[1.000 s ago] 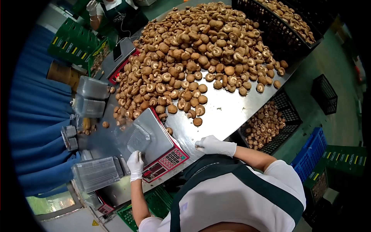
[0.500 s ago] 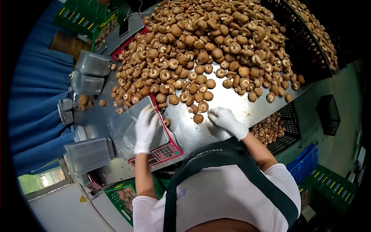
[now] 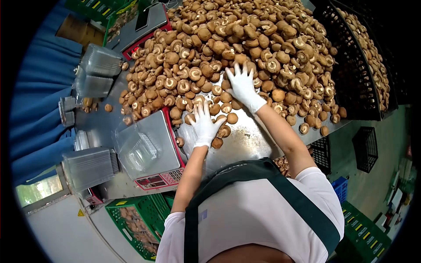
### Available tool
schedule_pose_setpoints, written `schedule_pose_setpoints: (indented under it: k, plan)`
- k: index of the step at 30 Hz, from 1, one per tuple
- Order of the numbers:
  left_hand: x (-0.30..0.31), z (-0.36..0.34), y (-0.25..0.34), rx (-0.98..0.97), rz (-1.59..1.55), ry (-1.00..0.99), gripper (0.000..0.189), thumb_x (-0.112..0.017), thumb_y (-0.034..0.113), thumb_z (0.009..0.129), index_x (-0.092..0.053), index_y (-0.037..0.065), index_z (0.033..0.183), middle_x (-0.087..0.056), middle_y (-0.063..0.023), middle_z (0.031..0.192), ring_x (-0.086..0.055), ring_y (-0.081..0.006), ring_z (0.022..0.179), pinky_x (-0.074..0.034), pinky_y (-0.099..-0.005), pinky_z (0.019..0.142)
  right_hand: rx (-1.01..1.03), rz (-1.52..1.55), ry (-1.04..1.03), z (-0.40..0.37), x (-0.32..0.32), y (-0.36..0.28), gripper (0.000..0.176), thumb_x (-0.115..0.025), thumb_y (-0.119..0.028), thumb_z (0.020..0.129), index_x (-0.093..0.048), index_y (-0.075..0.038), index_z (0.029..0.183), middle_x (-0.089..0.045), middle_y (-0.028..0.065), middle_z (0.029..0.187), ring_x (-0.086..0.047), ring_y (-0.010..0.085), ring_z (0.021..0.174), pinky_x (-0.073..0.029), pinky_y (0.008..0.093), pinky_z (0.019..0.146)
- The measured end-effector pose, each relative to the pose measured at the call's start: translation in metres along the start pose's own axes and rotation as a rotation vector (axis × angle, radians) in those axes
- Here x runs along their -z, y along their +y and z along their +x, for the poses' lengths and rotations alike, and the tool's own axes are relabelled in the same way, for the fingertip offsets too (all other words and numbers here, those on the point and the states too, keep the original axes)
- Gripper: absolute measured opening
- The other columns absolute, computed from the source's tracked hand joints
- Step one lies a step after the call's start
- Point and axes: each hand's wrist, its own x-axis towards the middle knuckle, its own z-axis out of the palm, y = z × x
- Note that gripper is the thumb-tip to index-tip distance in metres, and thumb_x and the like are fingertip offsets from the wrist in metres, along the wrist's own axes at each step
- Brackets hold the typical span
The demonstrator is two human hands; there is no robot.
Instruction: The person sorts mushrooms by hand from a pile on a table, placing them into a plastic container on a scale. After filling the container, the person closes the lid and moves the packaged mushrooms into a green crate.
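Observation:
A big heap of brown mushrooms (image 3: 193,72) covers the far part of the metal table (image 3: 245,140). My left hand (image 3: 204,126), in a white glove, lies with spread fingers over a few loose mushrooms at the heap's near edge. Farther out, my right hand (image 3: 242,87), gloved too, reaches to the front of the heap with its fingers apart, the tips touching mushrooms. Neither hand grips anything. Left of my left hand is a red-framed digital scale (image 3: 164,144), with an open clear plastic container (image 3: 139,151) on its plate.
Stacked clear plastic containers (image 3: 90,168) stand on the left, with more trays (image 3: 98,65) behind them. A second scale (image 3: 147,28) is at the back. A black crate (image 3: 351,52) of mushrooms flanks the heap on the right; a green crate (image 3: 136,223) is below the table.
My left hand has left the container on the scale and moved right onto loose mushrooms. My right hand has moved forward from the bare metal to the heap, its fingers now spread.

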Motion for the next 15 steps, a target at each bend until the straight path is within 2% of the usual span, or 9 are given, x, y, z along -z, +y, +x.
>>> schedule_pose_setpoints:
  k: [1,2,4,7,8,10,11,14,15]
  plan:
    - [0.001,-0.011,0.001,0.017,-0.004,0.005,0.101,-0.063,0.061,0.073,-0.016,0.009,0.146,-0.022,-0.0139,0.150,-0.019,-0.0307,0.139,-0.005,-0.0617,0.108,0.071,0.011,-0.034,-0.010,-0.004,-0.002,0.065,-0.071,-0.032,0.073,-0.046,-0.014,0.131,-0.031,0.0218,0.141,-0.029,0.0421,0.131,-0.029,0.0600,0.101]
    - [-0.004,-0.021,-0.004,0.022,0.014,0.033,0.097,-0.063,0.058,0.075,-0.019,0.007,0.146,-0.025,-0.0148,0.149,-0.022,-0.0311,0.138,-0.012,-0.0588,0.108,0.142,0.021,-0.069,-0.023,-0.010,-0.004,0.065,-0.071,-0.032,0.072,-0.046,-0.014,0.130,-0.031,0.0220,0.141,-0.029,0.0420,0.131,-0.030,0.0593,0.101]
    - [-0.020,-0.038,-0.015,0.024,-0.176,0.158,0.089,-0.065,0.050,0.075,-0.027,0.006,0.142,-0.028,-0.0170,0.147,-0.027,-0.0361,0.134,-0.020,-0.0576,0.106,0.154,0.189,-0.056,-0.049,-0.025,-0.003,0.050,-0.064,-0.024,0.078,-0.050,-0.012,0.124,-0.037,0.0228,0.136,-0.037,0.0425,0.123,-0.036,0.0545,0.096]
    - [-0.027,-0.062,-0.021,-0.061,-0.121,0.260,0.082,-0.067,0.042,0.076,-0.032,0.004,0.139,-0.027,-0.0204,0.146,-0.031,-0.0383,0.130,-0.027,-0.0519,0.104,0.177,0.295,-0.051,-0.079,-0.019,-0.012,0.043,-0.057,-0.015,0.078,-0.054,-0.011,0.120,-0.038,0.0230,0.136,-0.037,0.0428,0.123,-0.033,0.0505,0.099]
    - [-0.031,-0.070,-0.023,-0.058,-0.114,0.258,0.082,-0.067,0.042,0.076,-0.032,0.004,0.139,-0.027,-0.0204,0.146,-0.031,-0.0383,0.130,-0.027,-0.0519,0.104,0.216,0.241,0.023,-0.090,-0.023,-0.016,0.040,-0.055,-0.013,0.077,-0.056,-0.009,0.117,-0.041,0.0238,0.133,-0.038,0.0421,0.123,-0.031,0.0505,0.101]
    - [-0.039,-0.086,-0.025,-0.104,-0.310,0.300,0.078,-0.069,0.037,0.075,-0.035,0.003,0.137,-0.027,-0.0229,0.145,-0.034,-0.0391,0.128,-0.029,-0.0487,0.102,0.293,0.216,0.090,-0.110,-0.027,-0.021,0.036,-0.054,-0.012,0.076,-0.058,-0.005,0.111,-0.044,0.0243,0.130,-0.038,0.0412,0.123,-0.029,0.0505,0.103]
    - [-0.038,-0.096,-0.026,-0.145,-0.277,0.265,0.076,-0.069,0.035,0.075,-0.037,0.002,0.135,-0.027,-0.0245,0.144,-0.036,-0.0395,0.126,-0.029,-0.0487,0.101,0.310,0.253,0.094,-0.120,-0.036,-0.023,0.034,-0.053,-0.011,0.074,-0.058,-0.001,0.106,-0.046,0.0239,0.129,-0.039,0.0398,0.123,-0.029,0.0505,0.103]
    - [-0.033,-0.110,-0.028,-0.175,-0.237,0.161,0.074,-0.071,0.034,0.073,-0.040,0.004,0.134,-0.029,-0.0239,0.143,-0.036,-0.0384,0.126,-0.029,-0.0484,0.101,0.295,0.432,0.064,-0.144,-0.039,-0.033,0.036,-0.056,-0.007,0.069,-0.057,0.001,0.104,-0.047,0.0223,0.128,-0.042,0.0379,0.121,-0.032,0.0474,0.102]
    - [-0.030,-0.112,-0.028,-0.173,-0.239,0.161,0.074,-0.071,0.034,0.073,-0.040,0.004,0.134,-0.029,-0.0239,0.143,-0.036,-0.0384,0.126,-0.029,-0.0484,0.101,0.301,0.391,0.078,-0.148,-0.037,-0.035,0.038,-0.057,-0.007,0.069,-0.057,0.000,0.106,-0.047,0.0215,0.127,-0.043,0.0381,0.119,-0.035,0.0449,0.100]
